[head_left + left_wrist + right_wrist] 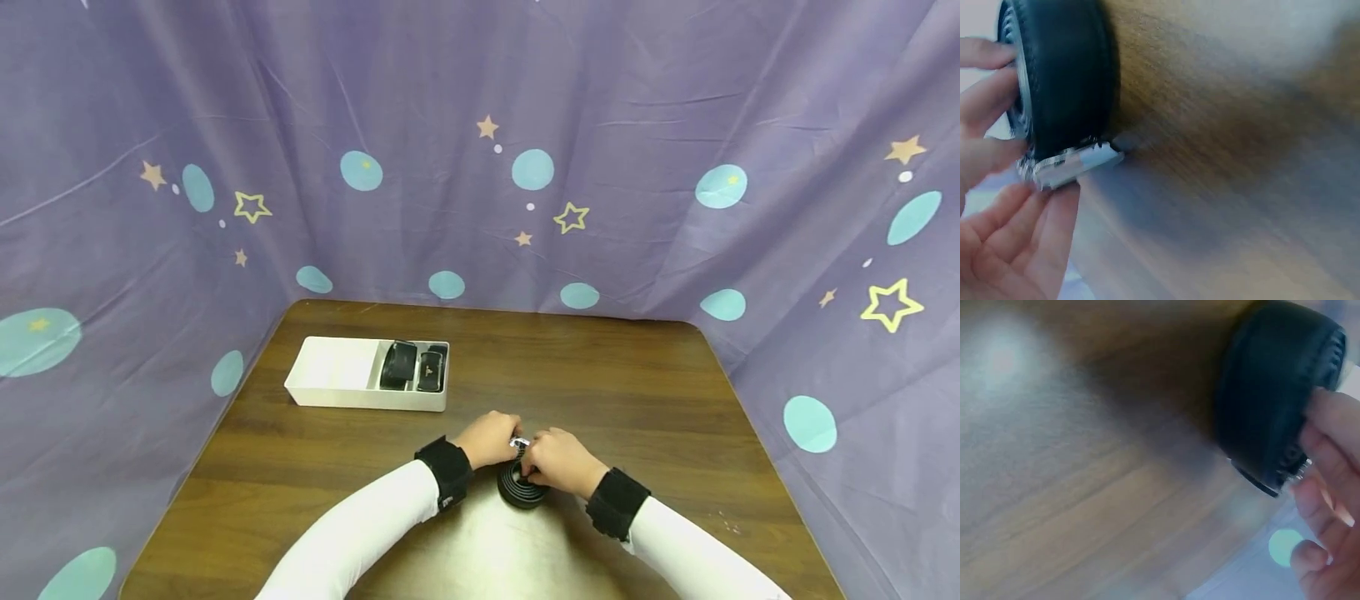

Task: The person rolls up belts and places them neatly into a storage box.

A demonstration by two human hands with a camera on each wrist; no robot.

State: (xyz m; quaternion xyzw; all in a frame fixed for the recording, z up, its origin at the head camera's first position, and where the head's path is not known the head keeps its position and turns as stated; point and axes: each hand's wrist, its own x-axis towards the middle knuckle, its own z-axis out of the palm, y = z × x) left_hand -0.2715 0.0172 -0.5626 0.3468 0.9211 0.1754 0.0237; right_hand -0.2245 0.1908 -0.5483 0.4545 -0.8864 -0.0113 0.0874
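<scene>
A black belt (519,492), rolled into a coil, lies on the table near its front, with a silvery buckle (1079,165) at the outer end. My left hand (489,438) grips the belt at the buckle, on the coil's far left side. From the right, my right hand (564,462) pinches the coil, its fingertips reaching over the upper edge toward the centre. Both wrist views show the dark outer face of the coil (1275,387) and fingers at its rim. Blur hides the exact finger contacts there.
A white box (333,367) stands at the back left of the brown wooden table (585,358). Its right end holds black rolled items (399,365) in compartments. A purple curtain (450,83) with stars and dots hangs around the table's back and sides.
</scene>
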